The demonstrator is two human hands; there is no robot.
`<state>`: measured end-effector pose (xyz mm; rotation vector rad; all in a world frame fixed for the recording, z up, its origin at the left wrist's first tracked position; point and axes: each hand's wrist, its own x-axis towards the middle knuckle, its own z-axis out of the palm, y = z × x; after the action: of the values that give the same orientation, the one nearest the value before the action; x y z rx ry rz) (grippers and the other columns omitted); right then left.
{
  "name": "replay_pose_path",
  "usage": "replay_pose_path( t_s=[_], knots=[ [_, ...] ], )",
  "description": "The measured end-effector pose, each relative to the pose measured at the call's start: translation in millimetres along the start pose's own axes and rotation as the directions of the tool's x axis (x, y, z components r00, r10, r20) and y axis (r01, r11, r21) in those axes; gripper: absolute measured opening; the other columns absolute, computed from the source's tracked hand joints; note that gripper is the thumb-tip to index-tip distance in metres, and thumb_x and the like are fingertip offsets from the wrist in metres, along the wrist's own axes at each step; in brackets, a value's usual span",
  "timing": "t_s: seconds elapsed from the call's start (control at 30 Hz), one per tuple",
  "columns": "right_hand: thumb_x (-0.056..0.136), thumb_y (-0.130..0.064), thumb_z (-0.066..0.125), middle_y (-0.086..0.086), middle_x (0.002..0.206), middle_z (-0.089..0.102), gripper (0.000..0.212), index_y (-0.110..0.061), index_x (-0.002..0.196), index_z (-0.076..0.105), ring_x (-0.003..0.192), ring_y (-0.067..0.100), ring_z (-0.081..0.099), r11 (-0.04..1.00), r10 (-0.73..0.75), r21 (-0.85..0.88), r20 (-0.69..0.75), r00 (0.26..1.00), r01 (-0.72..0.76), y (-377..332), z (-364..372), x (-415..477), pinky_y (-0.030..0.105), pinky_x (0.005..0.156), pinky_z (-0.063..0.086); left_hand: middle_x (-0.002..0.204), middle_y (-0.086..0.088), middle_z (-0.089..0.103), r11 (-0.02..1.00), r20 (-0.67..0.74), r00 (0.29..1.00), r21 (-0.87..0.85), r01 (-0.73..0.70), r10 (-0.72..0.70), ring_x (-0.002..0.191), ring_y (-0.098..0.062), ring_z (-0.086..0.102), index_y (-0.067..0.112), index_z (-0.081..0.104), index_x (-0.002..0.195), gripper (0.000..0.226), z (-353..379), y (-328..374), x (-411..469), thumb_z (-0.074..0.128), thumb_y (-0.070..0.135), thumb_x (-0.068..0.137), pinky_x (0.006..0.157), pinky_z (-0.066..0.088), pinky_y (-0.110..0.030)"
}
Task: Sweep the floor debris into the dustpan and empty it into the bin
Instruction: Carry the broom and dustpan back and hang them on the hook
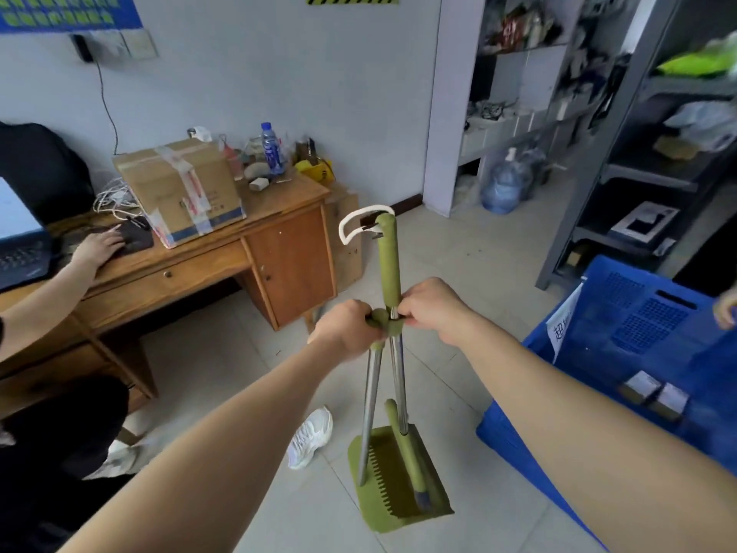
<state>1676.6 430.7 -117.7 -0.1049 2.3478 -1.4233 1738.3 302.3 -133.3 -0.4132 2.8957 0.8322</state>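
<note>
Green dustpan (383,520) stands on the tiled floor (478,273), right in the middle, low in view, its toothed comb showing. The broom (390,265) stands upright in it, head tucked inside the pan, green grip rising to a white hanging loop (359,224).

Left hand (351,333) is wrapped tight round the green knob on top of the dustpan's metal pole. Right hand (432,309) is closed on the broom's shaft just under the green grip, fingers pinching where the two poles meet.

To the right, close by, is a blue plastic crate (638,313): two small boxes (640,387) lie inside, with a paper label (562,321) on its near wall. A white sneaker (311,437) sits left of the pan.

Farther left, a wooden desk (287,249) carries a taped cardboard box (179,185), shut, and a water bottle (272,149). Another person's hand (99,243) rests there by a laptop (20,249). Behind, a big water jug (504,185) sits beside cluttered metal shelving (622,153).
</note>
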Motion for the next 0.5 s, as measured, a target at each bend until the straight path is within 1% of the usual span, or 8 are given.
replay_pose_path(
  t_s=[0.17,0.27,0.33,0.4,0.5],
  knots=[
    [0.075,0.002,0.065,0.028,0.102,0.069,0.026,0.012,0.098,0.070,0.100,0.038,0.067,1.000,-0.017,0.008,-0.027,0.999,0.017,-15.4,-34.3,71.0,0.049,0.090,0.055,0.084,-0.012,0.068,0.998,-0.013,1.000,-0.061,0.002,-0.003,0.080,-0.031,0.066,0.007,0.069,0.086,0.021,-4.4,26.3,76.9,0.069,0.027,0.080,0.072,0.056,-0.040],
    [0.075,0.002,0.065,0.028,0.102,0.069,0.024,0.011,0.097,0.071,0.099,0.038,0.067,1.000,-0.022,-0.009,-0.043,0.999,0.021,-22.4,-50.7,115.0,0.050,0.089,0.055,0.078,-0.008,0.066,0.999,-0.010,1.000,-0.051,-0.009,0.008,0.075,-0.028,0.063,0.007,0.070,0.088,0.020,-6.9,39.7,124.8,0.070,0.026,0.080,0.068,0.054,-0.036],
    [0.075,0.002,0.064,0.028,0.100,0.069,0.023,0.012,0.095,0.071,0.097,0.038,0.068,1.000,-0.024,-0.019,-0.064,0.998,0.023,-26.8,-60.2,146.6,0.051,0.088,0.055,0.074,-0.006,0.064,0.999,-0.003,1.000,-0.038,-0.018,0.018,0.073,-0.026,0.063,0.009,0.069,0.084,0.017,-8.0,47.3,159.8,0.070,0.025,0.080,0.064,0.053,-0.033],
    [0.075,0.003,0.064,0.026,0.100,0.070,0.022,0.010,0.095,0.071,0.096,0.036,0.069,1.000,-0.020,-0.026,-0.090,0.996,0.018,-32.5,-68.8,179.2,0.049,0.088,0.056,0.073,-0.006,0.063,0.999,0.007,0.999,-0.028,-0.033,0.034,0.073,-0.027,0.065,0.010,0.068,0.082,0.015,-9.4,53.1,197.2,0.070,0.025,0.079,0.064,0.053,-0.033],
    [0.078,0.004,0.063,0.023,0.100,0.070,0.020,0.008,0.095,0.071,0.094,0.033,0.069,1.000,-0.008,-0.028,-0.122,0.993,0.004,-44.7,-79.3,232.5,0.045,0.088,0.057,0.075,-0.005,0.064,0.998,0.023,0.998,-0.025,-0.063,0.063,0.074,-0.025,0.066,0.010,0.067,0.083,0.016,-16.1,61.1,256.2,0.070,0.026,0.080,0.065,0.055,-0.034]
  ],
)
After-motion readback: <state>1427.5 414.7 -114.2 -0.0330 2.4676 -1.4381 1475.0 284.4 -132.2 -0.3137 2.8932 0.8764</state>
